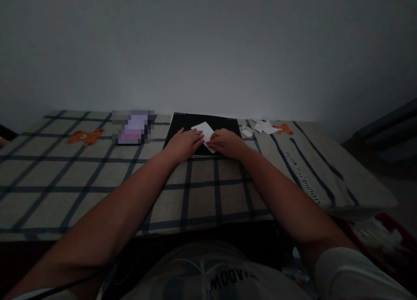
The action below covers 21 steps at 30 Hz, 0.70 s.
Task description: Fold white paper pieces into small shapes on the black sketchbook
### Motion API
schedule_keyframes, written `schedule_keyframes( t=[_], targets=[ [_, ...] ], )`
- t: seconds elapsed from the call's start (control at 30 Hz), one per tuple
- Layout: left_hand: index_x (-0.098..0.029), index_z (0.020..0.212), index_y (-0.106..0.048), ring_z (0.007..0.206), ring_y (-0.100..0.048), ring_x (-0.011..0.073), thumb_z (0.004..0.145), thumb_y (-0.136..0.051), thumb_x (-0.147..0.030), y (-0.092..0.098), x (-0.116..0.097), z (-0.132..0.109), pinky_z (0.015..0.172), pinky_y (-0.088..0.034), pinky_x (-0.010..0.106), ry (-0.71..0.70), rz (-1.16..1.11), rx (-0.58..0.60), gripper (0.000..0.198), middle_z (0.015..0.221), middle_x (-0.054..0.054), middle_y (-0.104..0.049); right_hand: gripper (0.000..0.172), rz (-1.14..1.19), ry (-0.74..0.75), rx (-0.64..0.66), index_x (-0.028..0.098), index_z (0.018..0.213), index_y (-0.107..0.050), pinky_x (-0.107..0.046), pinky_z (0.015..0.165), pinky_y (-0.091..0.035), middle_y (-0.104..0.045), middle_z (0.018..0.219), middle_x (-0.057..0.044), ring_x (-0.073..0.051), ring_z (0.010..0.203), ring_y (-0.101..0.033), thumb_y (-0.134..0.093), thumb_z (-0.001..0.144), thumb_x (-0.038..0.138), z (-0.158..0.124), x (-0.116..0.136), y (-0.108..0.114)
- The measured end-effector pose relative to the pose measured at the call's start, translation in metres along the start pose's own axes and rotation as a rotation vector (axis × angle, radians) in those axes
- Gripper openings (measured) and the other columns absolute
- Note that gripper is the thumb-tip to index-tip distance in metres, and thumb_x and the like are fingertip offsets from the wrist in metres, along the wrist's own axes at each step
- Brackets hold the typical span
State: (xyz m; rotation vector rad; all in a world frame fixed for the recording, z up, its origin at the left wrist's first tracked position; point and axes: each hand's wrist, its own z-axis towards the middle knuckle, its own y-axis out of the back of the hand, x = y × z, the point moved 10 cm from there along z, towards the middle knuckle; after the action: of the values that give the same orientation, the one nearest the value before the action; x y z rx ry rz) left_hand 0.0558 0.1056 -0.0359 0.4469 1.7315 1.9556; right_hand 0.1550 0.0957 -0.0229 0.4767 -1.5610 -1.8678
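A small white piece of paper (206, 130), which looks folded, lies on a black board or pad (180, 123) with small holes along its edges. From the left, my left hand (184, 144) rests with outstretched fingers on the paper and the black surface. My right hand (229, 142) has its fingers curled together at the paper's right lower edge, pinching it. The two hands are close together, with the paper between them. Parts of the paper are hidden under my fingers.
A checked tablecloth (202, 182) covers the table against a plain wall. Left of the board lies a phone (133, 128) with a blurred screen. Folded white paper pieces (267, 127) and a smaller one (246, 131) lie to the right. A red container (387, 222) stands below the table's right edge.
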Motion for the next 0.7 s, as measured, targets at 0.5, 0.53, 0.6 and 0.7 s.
schedule_keyframes(
  t=[0.5, 0.53, 0.6, 0.7],
  targets=[
    [-0.019, 0.133, -0.064, 0.139, -0.052, 0.0247, 0.099, -0.053, -0.041, 0.0045, 0.0035, 0.0007, 0.126, -0.025, 0.053, 0.057, -0.105, -0.084, 0.042, 0.149, 0.009, -0.058, 0.019, 0.191, 0.067, -0.034, 0.015, 0.102, -0.077, -0.034, 0.093, -0.044, -0.075, 0.108, -0.011, -0.020, 0.102, -0.063, -0.059, 0.096, 0.014, 0.0081, 0.0000, -0.0064],
    [-0.018, 0.133, -0.064, 0.141, -0.051, 0.0253, 0.099, -0.053, -0.041, 0.0049, 0.0038, 0.0005, 0.125, -0.026, 0.053, 0.063, -0.105, -0.092, 0.043, 0.151, 0.011, -0.055, 0.019, 0.206, 0.061, -0.032, 0.015, 0.101, -0.077, -0.034, 0.093, -0.044, -0.075, 0.108, -0.011, -0.020, 0.101, -0.064, -0.059, 0.096, 0.015, 0.0073, -0.0007, -0.0058],
    [-0.016, 0.136, -0.061, 0.144, -0.046, 0.0270, 0.098, -0.053, -0.043, 0.0048, 0.0058, 0.0000, 0.125, -0.028, 0.053, 0.089, -0.098, -0.101, 0.047, 0.158, 0.013, -0.047, 0.018, 0.229, 0.048, -0.018, 0.015, 0.101, -0.077, -0.033, 0.092, -0.046, -0.076, 0.108, -0.011, -0.020, 0.100, -0.065, -0.060, 0.095, 0.015, 0.0054, -0.0015, -0.0049],
    [-0.015, 0.145, -0.054, 0.148, -0.041, 0.0289, 0.097, -0.053, -0.046, 0.0014, 0.0099, -0.0006, 0.125, -0.026, 0.056, 0.134, -0.079, -0.078, 0.056, 0.161, 0.015, -0.042, 0.019, 0.232, 0.041, 0.013, 0.012, 0.104, -0.078, -0.032, 0.091, -0.047, -0.077, 0.108, -0.013, -0.020, 0.100, -0.068, -0.061, 0.094, 0.013, 0.0033, 0.0003, -0.0050]
  ],
)
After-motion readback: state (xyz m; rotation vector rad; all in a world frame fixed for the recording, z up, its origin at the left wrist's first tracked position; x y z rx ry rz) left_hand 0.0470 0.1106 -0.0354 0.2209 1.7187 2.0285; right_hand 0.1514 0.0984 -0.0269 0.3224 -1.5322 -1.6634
